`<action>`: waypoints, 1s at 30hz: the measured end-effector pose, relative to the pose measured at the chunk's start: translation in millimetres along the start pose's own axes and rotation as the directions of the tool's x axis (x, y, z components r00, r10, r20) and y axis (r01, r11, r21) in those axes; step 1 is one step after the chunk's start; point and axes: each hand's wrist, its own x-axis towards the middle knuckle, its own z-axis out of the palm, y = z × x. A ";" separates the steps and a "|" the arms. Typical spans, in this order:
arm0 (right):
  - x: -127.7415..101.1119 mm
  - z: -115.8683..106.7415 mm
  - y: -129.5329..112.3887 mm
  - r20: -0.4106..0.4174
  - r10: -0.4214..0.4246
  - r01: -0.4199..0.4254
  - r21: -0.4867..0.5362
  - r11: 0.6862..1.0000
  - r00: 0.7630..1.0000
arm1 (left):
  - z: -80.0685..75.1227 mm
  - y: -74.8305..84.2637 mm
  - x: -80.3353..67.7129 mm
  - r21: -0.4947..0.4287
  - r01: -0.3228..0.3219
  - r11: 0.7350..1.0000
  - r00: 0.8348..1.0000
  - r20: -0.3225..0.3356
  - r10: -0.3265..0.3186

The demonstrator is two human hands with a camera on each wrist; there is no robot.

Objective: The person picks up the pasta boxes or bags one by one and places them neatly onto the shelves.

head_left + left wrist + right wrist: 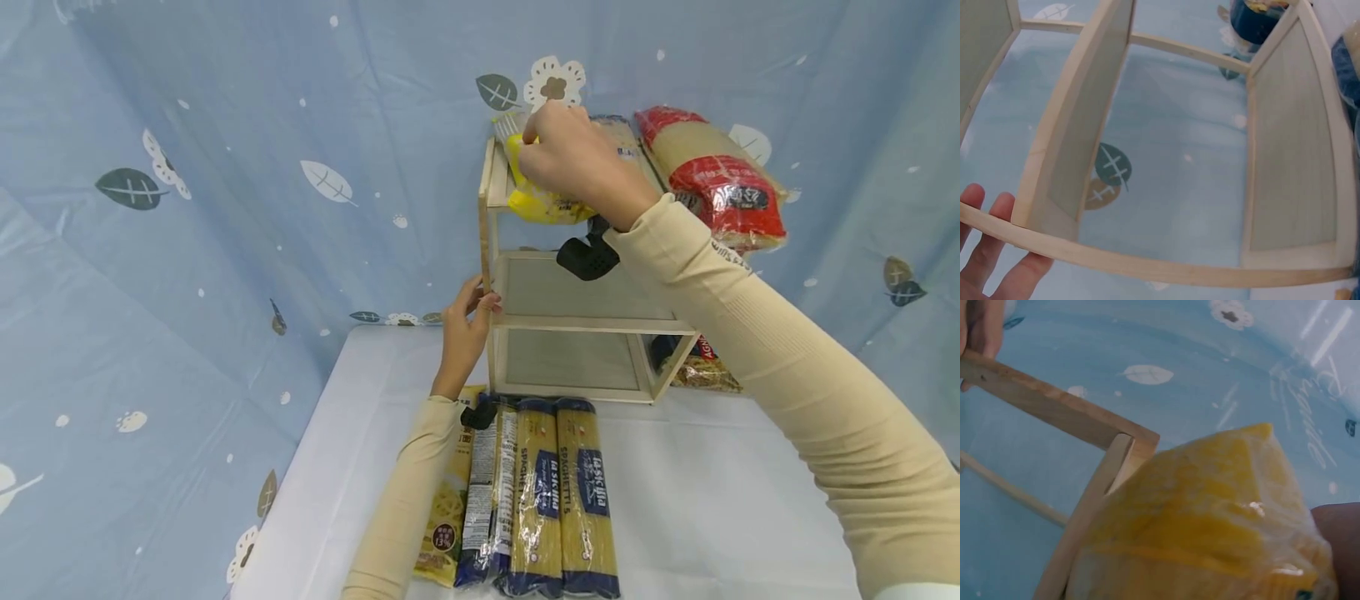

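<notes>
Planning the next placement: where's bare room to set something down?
Bare: table between the spaghetti packs and the right sleeve; also the middle shelf and bottom shelf of the rack.
Crowded: top shelf, with the yellow packet, right hand and red bag.

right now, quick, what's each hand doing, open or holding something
Left hand: gripping the wooden shelf post.
Right hand: holding the yellow packet.
</notes>
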 end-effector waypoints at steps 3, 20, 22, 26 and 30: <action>0.1 2.4 -2.6 0.015 0.003 -0.003 -0.031 1.000 1.000 | -1.3 -0.1 -0.4 0.005 0.001 1.000 1.000 0.000 -0.001; 8.2 16.5 -17.3 0.135 0.154 -0.113 -0.270 0.956 0.979 | 3.4 -20.4 -0.6 0.014 0.015 1.000 1.000 -0.003 -0.015; 7.6 18.3 -17.7 0.150 0.145 -0.095 -0.300 0.949 0.978 | 4.8 -31.0 -0.3 0.017 0.020 1.000 1.000 -0.009 -0.020; 7.8 22.5 -20.3 0.165 0.130 -0.066 -0.346 0.936 0.978 | 3.1 -40.5 -1.4 0.027 0.031 0.999 0.999 -0.016 -0.031; 10.6 25.5 -24.7 0.177 0.137 -0.060 -0.383 0.922 0.975 | 0.6 -41.4 -2.5 0.035 0.020 0.999 1.000 -0.012 -0.020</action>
